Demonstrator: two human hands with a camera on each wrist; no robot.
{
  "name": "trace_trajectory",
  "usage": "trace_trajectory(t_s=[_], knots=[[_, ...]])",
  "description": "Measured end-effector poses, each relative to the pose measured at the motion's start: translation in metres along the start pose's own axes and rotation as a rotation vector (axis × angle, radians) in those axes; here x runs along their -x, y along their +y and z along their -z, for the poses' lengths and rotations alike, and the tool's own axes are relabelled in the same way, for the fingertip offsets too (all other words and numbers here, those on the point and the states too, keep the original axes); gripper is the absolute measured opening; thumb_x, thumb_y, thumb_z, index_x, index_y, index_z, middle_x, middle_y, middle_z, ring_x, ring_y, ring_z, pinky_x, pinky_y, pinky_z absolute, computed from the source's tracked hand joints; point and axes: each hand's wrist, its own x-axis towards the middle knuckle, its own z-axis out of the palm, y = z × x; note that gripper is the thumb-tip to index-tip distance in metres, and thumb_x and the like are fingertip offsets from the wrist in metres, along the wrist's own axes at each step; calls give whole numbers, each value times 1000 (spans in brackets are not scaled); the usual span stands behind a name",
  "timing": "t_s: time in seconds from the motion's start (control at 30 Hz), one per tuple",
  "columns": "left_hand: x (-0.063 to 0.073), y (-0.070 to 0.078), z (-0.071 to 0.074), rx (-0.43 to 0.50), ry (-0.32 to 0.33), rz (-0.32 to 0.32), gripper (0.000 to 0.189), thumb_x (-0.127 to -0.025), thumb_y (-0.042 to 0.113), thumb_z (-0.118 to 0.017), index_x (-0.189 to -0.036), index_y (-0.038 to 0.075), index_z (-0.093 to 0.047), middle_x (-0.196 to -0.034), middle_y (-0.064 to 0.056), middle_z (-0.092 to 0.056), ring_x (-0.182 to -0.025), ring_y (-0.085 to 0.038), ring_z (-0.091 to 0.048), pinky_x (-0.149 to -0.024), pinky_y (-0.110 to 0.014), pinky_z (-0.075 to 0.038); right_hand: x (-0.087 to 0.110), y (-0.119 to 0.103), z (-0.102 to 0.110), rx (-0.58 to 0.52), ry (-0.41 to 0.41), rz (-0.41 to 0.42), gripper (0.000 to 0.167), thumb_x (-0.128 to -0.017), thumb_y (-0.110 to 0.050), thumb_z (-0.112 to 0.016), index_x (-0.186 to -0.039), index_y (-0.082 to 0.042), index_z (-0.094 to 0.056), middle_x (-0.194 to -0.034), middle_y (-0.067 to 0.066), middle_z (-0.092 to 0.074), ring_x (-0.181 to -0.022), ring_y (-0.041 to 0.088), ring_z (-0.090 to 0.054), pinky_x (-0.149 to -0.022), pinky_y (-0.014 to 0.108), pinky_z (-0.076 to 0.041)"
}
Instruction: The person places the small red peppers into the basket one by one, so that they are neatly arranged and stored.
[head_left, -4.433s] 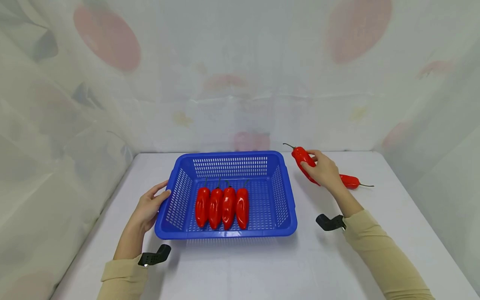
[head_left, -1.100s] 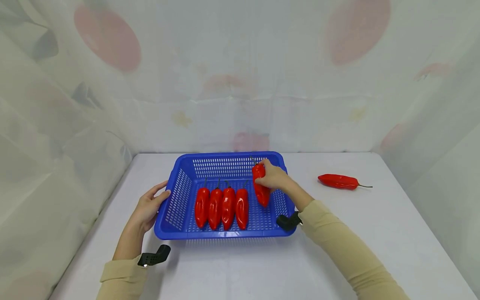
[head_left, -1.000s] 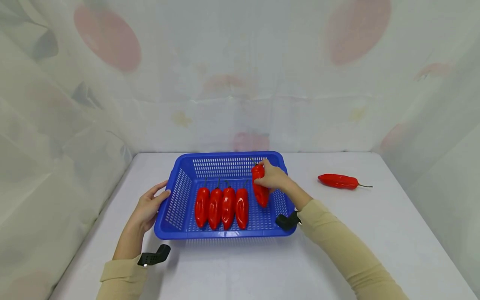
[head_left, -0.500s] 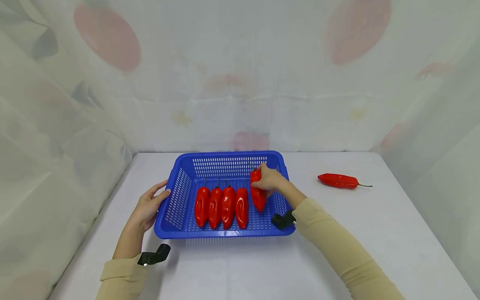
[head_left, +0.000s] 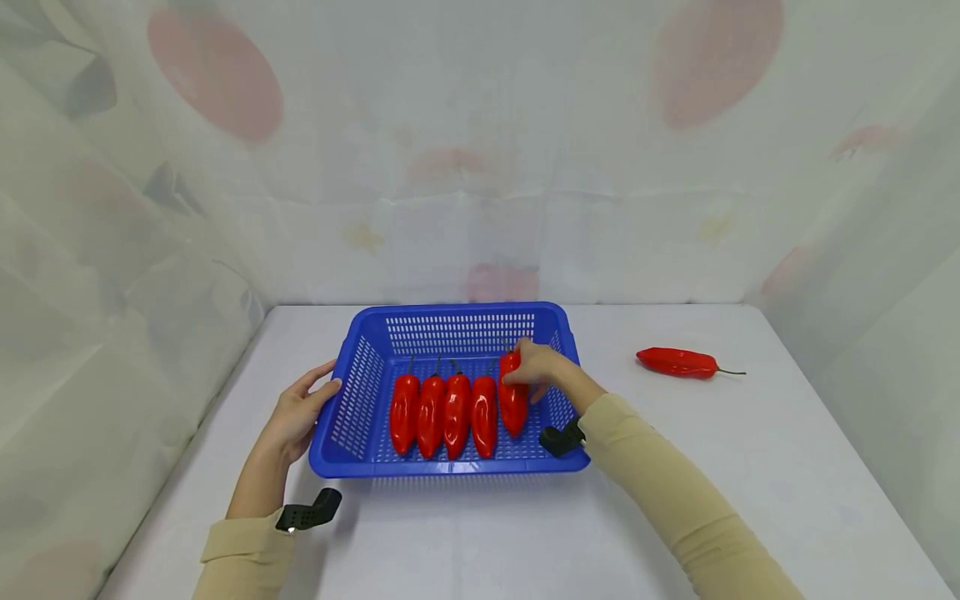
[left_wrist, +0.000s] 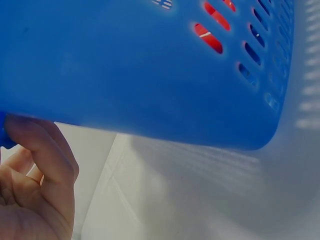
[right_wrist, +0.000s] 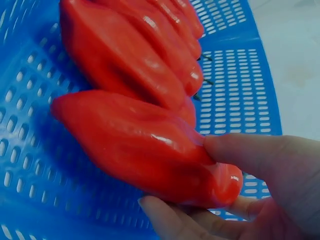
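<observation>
A blue plastic basket [head_left: 450, 468] with slotted walls stands on the white table. Its left rim is gripped by my left hand [head_left: 296, 415], thumb over the edge; the left wrist view shows the curled fingers [left_wrist: 55, 160] under the rim. Inside the basket, my right hand [head_left: 542, 367] holds a red chili pepper [head_left: 513, 408] near its stem end, between thumb and fingers. In the right wrist view this pepper [right_wrist: 135, 145] lies close over the basket floor, right beside a row of several red peppers [head_left: 431, 417], stems pointing to the back.
Another red pepper [head_left: 677, 362] lies on the table [head_left: 750, 467] to the right of the basket, stem pointing right. Pale patterned sheets [head_left: 480, 200] hang behind and on both sides of the table.
My right hand has carried a pepper from the table's right side into the basket, then lowered it leftward beside the row. My left hand and the basket have stayed put.
</observation>
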Motion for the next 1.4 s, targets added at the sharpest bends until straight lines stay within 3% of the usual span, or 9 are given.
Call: trace_trajectory(t_s=[0.17, 0.33, 0.5, 0.97, 1.4], knots=[[0, 0, 0, -3, 2, 1, 63, -92, 36, -55, -146, 21, -27, -93, 0, -65, -81, -16, -67, -70, -36, -56, -6, 4, -1, 7, -51, -12, 55, -83, -9, -65, -126, 1, -33, -110, 22, -50, -85, 30, -62, -56, 36, -56], [0, 0, 0, -1, 1, 3, 62, -92, 35, -55, -146, 22, -27, -93, 0, -65, -81, -17, -67, -70, -37, -56, -5, 4, -3, 25, -84, -24, 56, -83, -11, -65, -128, 1, -32, -110, 23, -50, -81, 30, -63, -60, 37, -56], [0, 0, 0, 4, 1, 3, 62, -92, 35, -55, -146, 22, -27, -93, 1, -65, -82, -16, -67, -70, -36, -56, -1, 2, -4, 43, -75, -35, 57, -85, -13, -65, -131, -1, -33, -113, 21, -50, -86, 31, -62, -66, 39, -56], [2, 2, -2, 14, -6, 9, 60, -93, 31, -54, -146, 20, -27, -93, 0, -65, -82, -17, -67, -70, -37, -56, -5, 6, -9, 104, -42, -44, 55, -84, -18, -67, -129, -2, -40, -112, 19, -53, -89, 29, -60, -67, 39, -56], [-2, -3, 0, 19, -13, -10, 62, -91, 35, -56, -145, 20, -29, -89, 2, -67, -79, -15, -67, -67, -35, -56, -9, 9, -10, 157, -71, -53, 44, -86, -20, -65, -118, 3, -47, -96, 13, -54, -74, 23, -61, -65, 34, -56]])
